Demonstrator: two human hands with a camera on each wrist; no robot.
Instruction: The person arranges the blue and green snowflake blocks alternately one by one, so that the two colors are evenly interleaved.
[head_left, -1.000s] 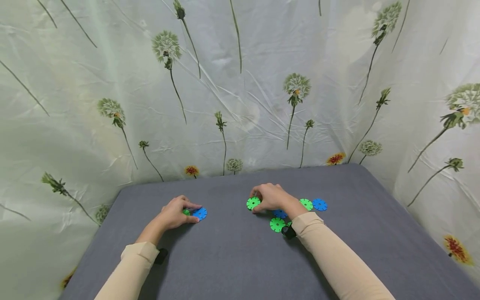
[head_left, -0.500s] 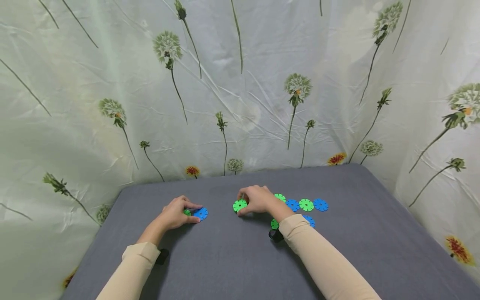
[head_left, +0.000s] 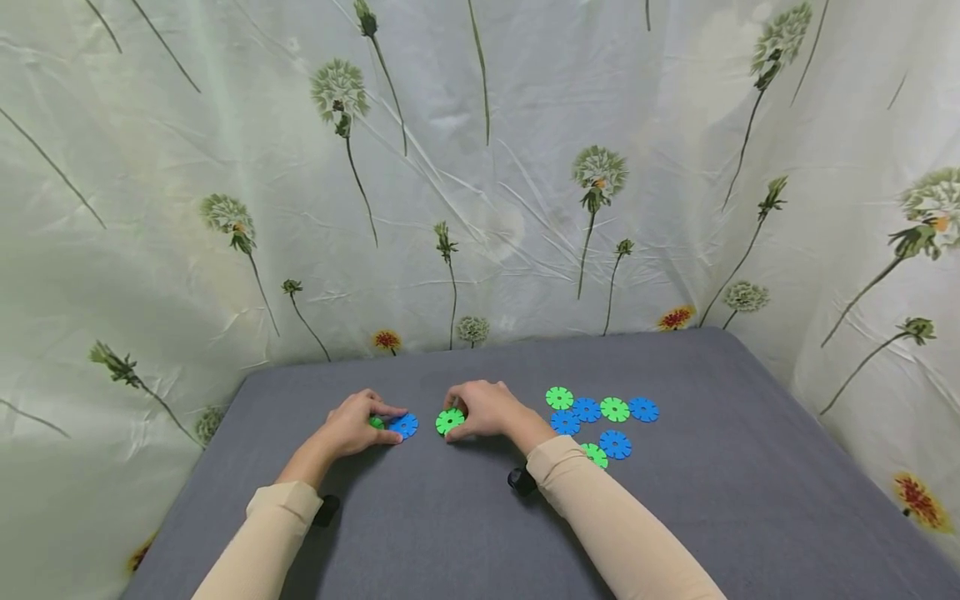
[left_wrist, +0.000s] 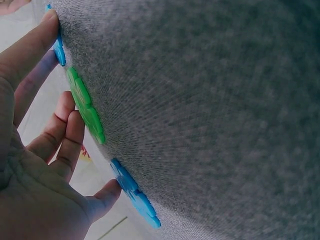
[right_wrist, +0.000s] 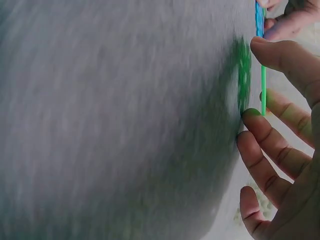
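Centrally, right hand (head_left: 483, 408): pinching a slotted green disc (head_left: 446, 422) below mid-frame.
Left hand (head_left: 358, 427): gripping a slotted blue disc (head_left: 406, 427), left of center.
Gray tabletop (head_left: 450, 525): more discs (head_left: 614, 411), green and blue, right of center.

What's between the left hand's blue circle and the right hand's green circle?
Just a bare strip of grey tabletop: the head view shows the gap between the blue circle and green circle.

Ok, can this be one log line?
left hand: holds blue disc | right hand: holds green disc | more discs: green, blue, on grey table
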